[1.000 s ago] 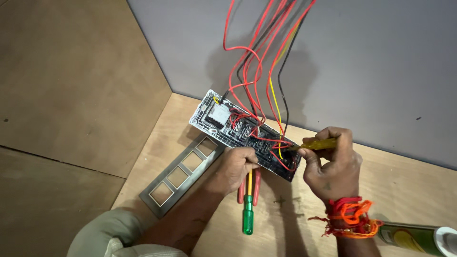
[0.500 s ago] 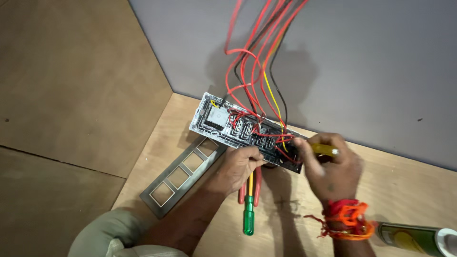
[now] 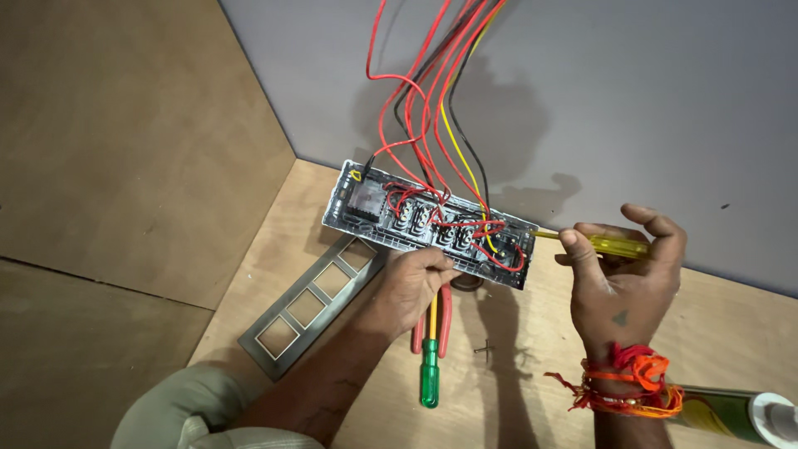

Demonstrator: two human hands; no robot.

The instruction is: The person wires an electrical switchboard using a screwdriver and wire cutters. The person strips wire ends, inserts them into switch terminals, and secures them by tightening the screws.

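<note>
A wired switch module lies back-up on a plywood surface, near a grey wall, red, yellow and black wires rising from it. The left hand curls its fingers over the module's near edge, gripping it. At the module's right end, the right hand pinches a yellow-handled screwdriver, tip touching the module. A grey frame plate lies left of the module.

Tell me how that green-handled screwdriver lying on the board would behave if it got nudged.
The green-handled screwdriver has a rounded handle and lies loose on the flat plywood board, so it would probably roll sideways. The red-handled pliers beside its shaft might stop it. It looks stiff and light, likely easy to lift.
</note>
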